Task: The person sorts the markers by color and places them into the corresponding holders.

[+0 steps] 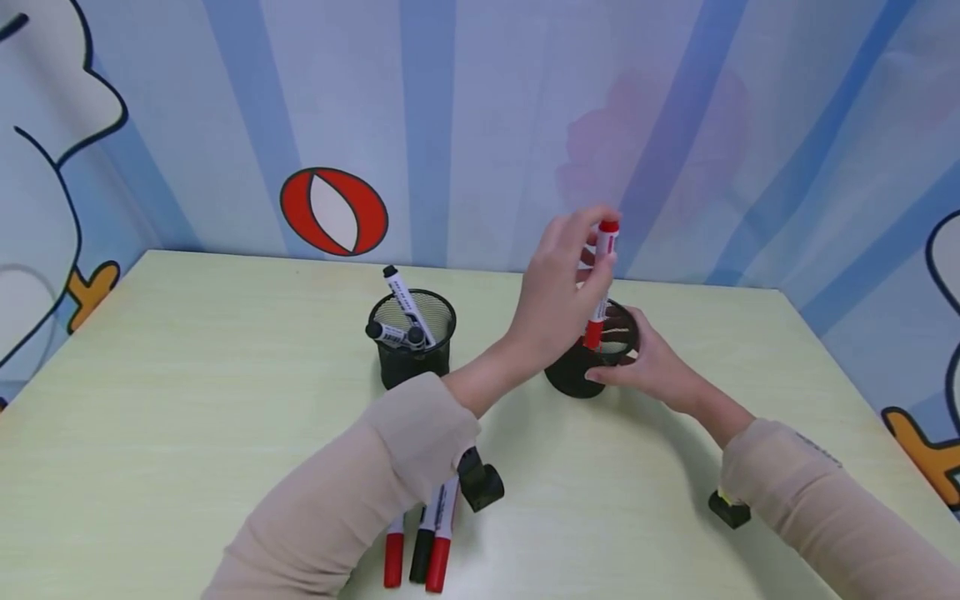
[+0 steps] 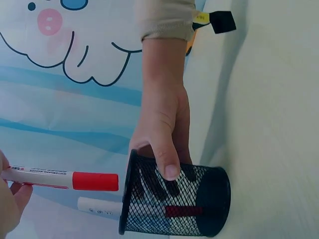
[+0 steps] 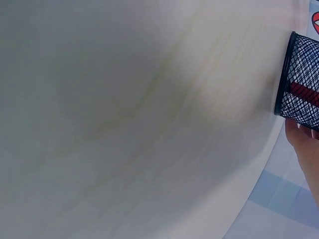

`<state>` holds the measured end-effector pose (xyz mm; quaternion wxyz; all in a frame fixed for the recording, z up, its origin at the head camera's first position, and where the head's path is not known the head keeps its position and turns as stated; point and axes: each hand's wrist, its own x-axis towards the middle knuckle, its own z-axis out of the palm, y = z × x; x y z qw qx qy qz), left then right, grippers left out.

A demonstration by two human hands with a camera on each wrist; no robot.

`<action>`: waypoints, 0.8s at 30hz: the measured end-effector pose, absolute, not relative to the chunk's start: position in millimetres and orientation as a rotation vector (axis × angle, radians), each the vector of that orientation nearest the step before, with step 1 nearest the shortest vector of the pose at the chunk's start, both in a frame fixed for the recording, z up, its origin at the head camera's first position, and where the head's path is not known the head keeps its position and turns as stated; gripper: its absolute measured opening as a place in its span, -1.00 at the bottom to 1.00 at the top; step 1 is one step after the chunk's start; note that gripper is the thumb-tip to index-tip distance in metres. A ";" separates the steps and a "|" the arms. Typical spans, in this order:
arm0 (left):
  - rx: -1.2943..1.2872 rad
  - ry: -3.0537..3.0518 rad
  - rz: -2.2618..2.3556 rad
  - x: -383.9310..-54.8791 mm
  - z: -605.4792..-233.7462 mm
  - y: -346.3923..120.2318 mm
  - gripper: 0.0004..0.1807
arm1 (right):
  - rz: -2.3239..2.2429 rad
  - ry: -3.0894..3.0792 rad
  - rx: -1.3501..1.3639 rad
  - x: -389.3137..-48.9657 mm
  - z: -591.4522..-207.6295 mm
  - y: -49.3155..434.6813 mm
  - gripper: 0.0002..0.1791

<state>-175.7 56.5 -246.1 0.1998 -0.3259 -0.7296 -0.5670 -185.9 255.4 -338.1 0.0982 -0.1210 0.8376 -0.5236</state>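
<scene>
My left hand [image 1: 558, 292] pinches a red whiteboard marker [image 1: 604, 243] upright, its red cap pointing down at the mouth of a black mesh pen cup [image 1: 573, 372]. In the left wrist view, that cap is just outside the rim. The right hand [image 1: 663, 367] grips the cup's side, with the thumb [image 2: 169, 167] on the mesh. Inside the cup stands another red-capped marker [image 2: 99, 206], its white end sticking out above the rim. The right wrist view shows only part of the cup and the fingers beneath it.
To the left stands a second black mesh cup [image 1: 405, 367] holding several black-capped markers [image 1: 402, 292]. Two red-capped markers and a black-capped marker [image 1: 422, 554] lie near the front, partly covered by the left sleeve [image 1: 360, 492]. A printed blue backdrop [image 1: 495, 125] rises behind the table.
</scene>
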 end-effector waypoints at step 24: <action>-0.824 -2.173 -1.487 -202.2 -298.1 59.5 -0.66 | -1.556 2.486 -0.357 -186.8 -339.4 255.7 -0.06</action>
